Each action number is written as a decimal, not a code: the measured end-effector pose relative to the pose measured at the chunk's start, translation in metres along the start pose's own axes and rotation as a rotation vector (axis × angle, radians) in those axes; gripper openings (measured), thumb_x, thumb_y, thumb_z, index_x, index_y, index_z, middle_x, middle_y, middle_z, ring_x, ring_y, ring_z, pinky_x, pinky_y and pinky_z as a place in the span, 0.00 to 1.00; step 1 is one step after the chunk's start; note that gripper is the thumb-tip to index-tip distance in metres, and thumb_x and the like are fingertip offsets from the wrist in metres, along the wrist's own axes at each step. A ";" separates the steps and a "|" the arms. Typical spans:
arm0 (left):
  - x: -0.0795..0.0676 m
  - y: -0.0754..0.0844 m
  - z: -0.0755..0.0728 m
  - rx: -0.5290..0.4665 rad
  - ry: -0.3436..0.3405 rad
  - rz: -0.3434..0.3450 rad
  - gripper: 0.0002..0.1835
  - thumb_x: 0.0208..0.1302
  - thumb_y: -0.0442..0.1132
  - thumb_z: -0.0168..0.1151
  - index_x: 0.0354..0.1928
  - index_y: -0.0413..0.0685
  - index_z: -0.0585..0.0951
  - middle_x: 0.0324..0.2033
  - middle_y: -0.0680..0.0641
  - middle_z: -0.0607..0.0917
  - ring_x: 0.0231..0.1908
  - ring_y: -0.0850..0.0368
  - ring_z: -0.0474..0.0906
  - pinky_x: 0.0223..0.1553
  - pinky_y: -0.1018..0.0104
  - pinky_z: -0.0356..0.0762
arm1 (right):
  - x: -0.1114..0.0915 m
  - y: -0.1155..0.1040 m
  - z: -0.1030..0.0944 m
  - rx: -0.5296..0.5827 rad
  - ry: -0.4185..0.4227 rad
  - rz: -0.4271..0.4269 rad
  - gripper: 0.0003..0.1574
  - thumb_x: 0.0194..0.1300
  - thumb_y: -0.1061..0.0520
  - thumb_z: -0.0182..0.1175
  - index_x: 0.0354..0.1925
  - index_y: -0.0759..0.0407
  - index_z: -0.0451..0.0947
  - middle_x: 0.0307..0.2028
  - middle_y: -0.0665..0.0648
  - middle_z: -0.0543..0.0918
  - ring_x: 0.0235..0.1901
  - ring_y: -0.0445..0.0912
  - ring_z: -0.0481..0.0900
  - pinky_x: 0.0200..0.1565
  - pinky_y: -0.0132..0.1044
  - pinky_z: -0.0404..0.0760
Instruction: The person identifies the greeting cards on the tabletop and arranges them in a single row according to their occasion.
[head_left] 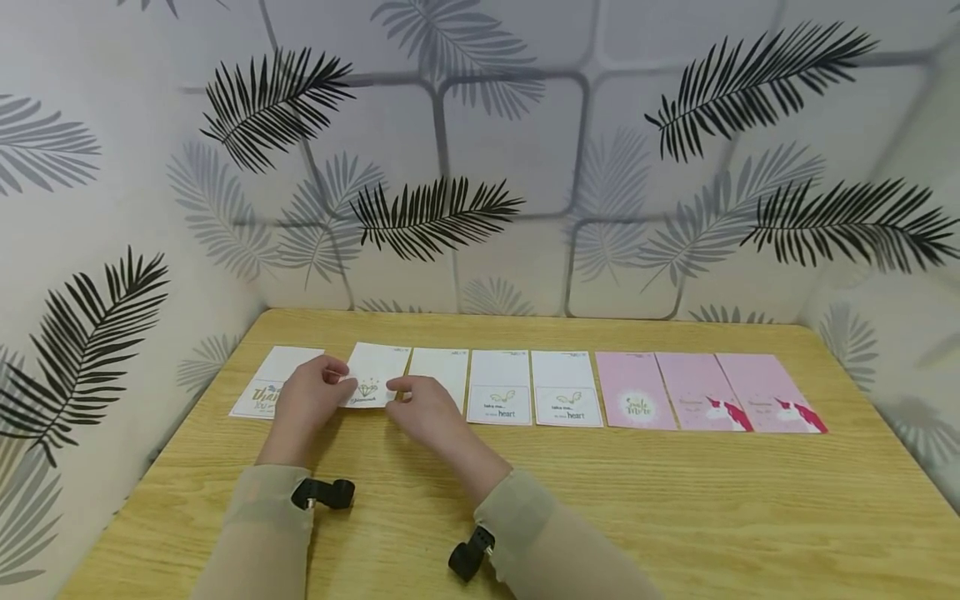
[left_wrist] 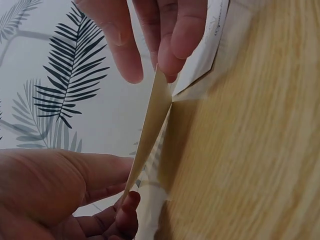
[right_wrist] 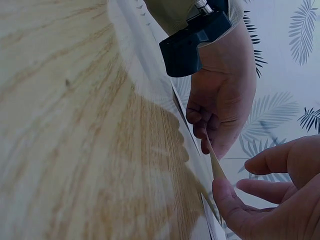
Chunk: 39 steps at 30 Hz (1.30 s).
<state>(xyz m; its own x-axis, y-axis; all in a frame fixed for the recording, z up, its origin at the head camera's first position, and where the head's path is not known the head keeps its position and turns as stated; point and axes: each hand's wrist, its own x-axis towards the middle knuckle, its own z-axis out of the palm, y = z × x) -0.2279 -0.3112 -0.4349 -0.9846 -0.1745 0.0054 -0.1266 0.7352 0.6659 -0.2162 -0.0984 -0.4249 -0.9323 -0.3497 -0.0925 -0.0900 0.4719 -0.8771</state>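
Note:
A white greeting card (head_left: 378, 367) with a diamond print lies between my hands, its near edge lifted off the table. My left hand (head_left: 306, 396) pinches its left side; in the left wrist view, the thumb and fingers of that hand (left_wrist: 45, 195) are on either face of the raised card (left_wrist: 147, 135). My right hand (head_left: 431, 412) holds the card's near right corner with its fingertips. In the right wrist view that hand (right_wrist: 275, 195) has its index finger off the card (right_wrist: 216, 165). A "thank you" card (head_left: 258, 392) lies partly behind my left hand.
Right of the diamond card, a row continues along the wooden table (head_left: 600, 517): a partly covered white card (head_left: 442, 367), two heart cards (head_left: 498, 387), a pink "smile more" card (head_left: 636, 392) and two unicorn cards (head_left: 765, 383). A leaf-patterned wall (head_left: 510, 258) stands behind.

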 end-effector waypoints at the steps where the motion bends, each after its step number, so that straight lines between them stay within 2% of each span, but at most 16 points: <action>1: 0.000 -0.001 0.001 0.022 -0.005 0.010 0.19 0.75 0.43 0.67 0.58 0.37 0.83 0.54 0.33 0.86 0.53 0.36 0.82 0.55 0.38 0.77 | 0.000 0.000 0.000 -0.005 -0.003 0.000 0.25 0.77 0.57 0.64 0.69 0.56 0.85 0.63 0.58 0.87 0.57 0.50 0.85 0.50 0.43 0.82; 7: 0.000 -0.003 0.004 0.105 -0.017 0.043 0.19 0.74 0.44 0.68 0.57 0.37 0.84 0.53 0.33 0.87 0.52 0.35 0.83 0.55 0.36 0.77 | -0.001 -0.001 0.000 -0.032 -0.019 0.003 0.26 0.78 0.57 0.61 0.70 0.56 0.85 0.65 0.58 0.86 0.50 0.47 0.81 0.47 0.43 0.77; 11: 0.000 -0.002 0.005 0.146 -0.021 0.046 0.19 0.74 0.45 0.68 0.57 0.37 0.83 0.53 0.33 0.86 0.52 0.35 0.83 0.55 0.36 0.77 | 0.000 -0.002 0.001 -0.027 -0.037 0.006 0.27 0.78 0.58 0.60 0.70 0.56 0.84 0.63 0.58 0.87 0.38 0.46 0.78 0.39 0.41 0.74; 14: -0.002 0.000 0.005 0.175 -0.018 0.046 0.20 0.73 0.44 0.68 0.58 0.37 0.83 0.53 0.32 0.86 0.52 0.35 0.83 0.54 0.36 0.78 | 0.001 -0.002 0.001 -0.033 -0.047 0.008 0.27 0.77 0.58 0.60 0.71 0.56 0.84 0.64 0.57 0.86 0.34 0.47 0.75 0.34 0.40 0.71; 15: -0.003 0.001 0.005 0.184 -0.017 0.045 0.20 0.73 0.44 0.68 0.58 0.37 0.83 0.53 0.32 0.87 0.51 0.35 0.83 0.53 0.36 0.78 | 0.001 -0.002 0.001 -0.037 -0.050 0.007 0.28 0.76 0.58 0.60 0.71 0.56 0.84 0.65 0.57 0.86 0.34 0.48 0.76 0.33 0.40 0.71; 17: -0.004 0.002 0.005 0.193 -0.016 0.044 0.20 0.73 0.44 0.69 0.58 0.37 0.82 0.53 0.32 0.87 0.51 0.35 0.83 0.52 0.36 0.79 | 0.000 -0.002 0.001 -0.047 -0.048 0.005 0.28 0.76 0.58 0.60 0.71 0.56 0.84 0.68 0.57 0.84 0.41 0.48 0.78 0.35 0.41 0.72; 20: -0.005 0.004 0.006 0.205 -0.019 0.046 0.20 0.73 0.43 0.69 0.58 0.36 0.83 0.52 0.32 0.87 0.49 0.36 0.84 0.50 0.36 0.80 | 0.000 -0.003 0.001 -0.045 -0.048 0.000 0.28 0.75 0.58 0.60 0.71 0.56 0.84 0.68 0.56 0.85 0.47 0.49 0.79 0.39 0.42 0.74; 25: -0.005 0.004 0.007 0.210 -0.025 0.054 0.19 0.71 0.43 0.70 0.56 0.36 0.83 0.49 0.34 0.86 0.44 0.39 0.82 0.46 0.39 0.80 | -0.001 -0.003 0.002 -0.032 -0.080 -0.007 0.29 0.73 0.58 0.62 0.71 0.57 0.84 0.58 0.55 0.89 0.48 0.46 0.81 0.50 0.42 0.79; 28: -0.005 0.003 0.007 0.209 -0.022 0.058 0.19 0.71 0.43 0.70 0.55 0.35 0.83 0.48 0.34 0.86 0.44 0.39 0.82 0.46 0.39 0.80 | -0.001 -0.003 0.004 -0.013 -0.108 -0.002 0.28 0.75 0.58 0.62 0.70 0.58 0.84 0.55 0.54 0.90 0.46 0.43 0.84 0.53 0.42 0.81; 34: -0.005 0.004 0.007 0.205 -0.028 0.058 0.19 0.71 0.42 0.69 0.56 0.35 0.84 0.50 0.33 0.86 0.45 0.38 0.83 0.48 0.39 0.81 | -0.003 -0.003 0.005 0.025 -0.137 -0.002 0.26 0.78 0.59 0.61 0.70 0.62 0.83 0.39 0.52 0.92 0.38 0.43 0.92 0.50 0.39 0.84; 39: -0.005 0.005 0.006 0.203 -0.037 0.054 0.20 0.71 0.42 0.69 0.56 0.34 0.84 0.51 0.32 0.86 0.48 0.37 0.83 0.50 0.38 0.81 | -0.003 -0.004 0.004 0.028 -0.135 0.001 0.26 0.78 0.59 0.62 0.70 0.62 0.84 0.37 0.52 0.92 0.38 0.44 0.92 0.49 0.39 0.84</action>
<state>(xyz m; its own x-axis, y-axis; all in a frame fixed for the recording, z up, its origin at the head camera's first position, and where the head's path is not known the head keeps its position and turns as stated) -0.2240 -0.3028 -0.4356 -0.9939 -0.1102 0.0068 -0.0919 0.8602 0.5016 -0.2112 -0.1025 -0.4236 -0.8766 -0.4559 -0.1539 -0.0780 0.4503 -0.8895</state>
